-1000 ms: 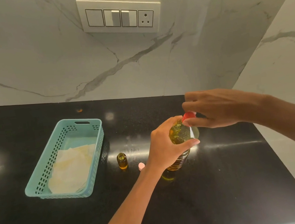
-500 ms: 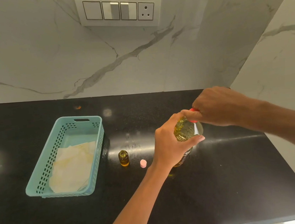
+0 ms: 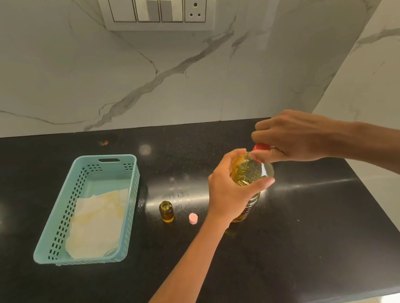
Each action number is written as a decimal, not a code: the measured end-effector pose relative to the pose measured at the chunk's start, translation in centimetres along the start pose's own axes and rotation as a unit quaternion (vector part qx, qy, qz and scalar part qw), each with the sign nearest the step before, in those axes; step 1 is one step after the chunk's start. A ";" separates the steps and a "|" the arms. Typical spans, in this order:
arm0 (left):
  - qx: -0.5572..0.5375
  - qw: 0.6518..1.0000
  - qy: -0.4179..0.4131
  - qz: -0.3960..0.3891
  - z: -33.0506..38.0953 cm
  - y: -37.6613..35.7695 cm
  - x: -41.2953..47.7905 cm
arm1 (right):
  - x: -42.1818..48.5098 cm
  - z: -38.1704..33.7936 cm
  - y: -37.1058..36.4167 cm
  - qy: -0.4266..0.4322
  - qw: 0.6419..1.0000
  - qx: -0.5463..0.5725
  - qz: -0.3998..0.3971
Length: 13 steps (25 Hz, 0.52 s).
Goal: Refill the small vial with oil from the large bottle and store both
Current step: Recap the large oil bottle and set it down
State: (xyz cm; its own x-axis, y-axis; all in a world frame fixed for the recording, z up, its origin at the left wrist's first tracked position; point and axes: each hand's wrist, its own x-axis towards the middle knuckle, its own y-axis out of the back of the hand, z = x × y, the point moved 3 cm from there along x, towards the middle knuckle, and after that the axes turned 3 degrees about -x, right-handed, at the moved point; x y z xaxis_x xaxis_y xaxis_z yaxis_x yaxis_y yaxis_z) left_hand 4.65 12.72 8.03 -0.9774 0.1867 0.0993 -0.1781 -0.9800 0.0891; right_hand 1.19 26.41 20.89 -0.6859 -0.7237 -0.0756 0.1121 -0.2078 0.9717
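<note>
Left grip point(image 3: 226, 193) curls round the large clear oil bottle point(image 3: 247, 172), on the black surface point(image 3: 305, 239) right of the teal plastic basket point(image 3: 54, 244); right grip point(image 3: 290, 137) pinches its red cap point(image 3: 260, 147). Small amber vial point(image 3: 166, 212) stands just beside the basket.

- Black polished countertop point(image 3: 307, 251), speckled, showing glare patches.
- White, grey-veined marble back wall point(image 3: 33, 71); matching side wall point(image 3: 385, 65) at right.
- Switch panel point(image 3: 158, 7) with socket, mounted high.
- Small orange mark point(image 3: 104, 142) on the counter, possibly a stain.

Left grip point(image 3: 226, 193) and right grip point(image 3: 295, 137) are bare, on bare slender forearms point(image 3: 183, 274).
</note>
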 end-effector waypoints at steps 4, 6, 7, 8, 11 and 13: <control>0.006 1.000 0.002 -0.007 -0.2 0.1 0.1 | -0.1 -0.6 -0.3 -0.065 0.998 -0.016 -0.003; 0.012 1.000 0.005 -0.006 0.1 0.2 0.1 | -0.1 -1.3 -0.5 -0.118 0.992 -0.023 -0.033; 0.015 1.000 0.006 -0.007 0.2 0.2 0.2 | 0.0 -1.6 -0.6 -0.136 0.989 -0.031 -0.048; 0.015 1.000 0.007 -0.009 0.2 0.2 0.2 | 0.2 -1.8 -0.8 -0.152 0.986 -0.037 -0.064; 0.000 1.000 0.013 -0.019 0.0 0.3 0.4 | 0.5 -1.1 0.5 -0.170 0.983 -0.007 -0.067; -0.002 1.000 0.011 -0.023 -0.1 0.3 0.6 | 0.6 -0.3 1.7 -0.094 0.994 0.023 -0.059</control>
State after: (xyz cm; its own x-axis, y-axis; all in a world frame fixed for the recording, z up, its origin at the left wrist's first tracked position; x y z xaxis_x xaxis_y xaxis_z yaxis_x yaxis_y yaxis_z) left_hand 4.02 12.49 8.06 -0.9704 0.2302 0.0730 -0.2234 -0.9706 0.0900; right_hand 1.18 25.49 22.42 -0.8150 -0.5596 -0.1506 -0.0069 -0.2504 0.9681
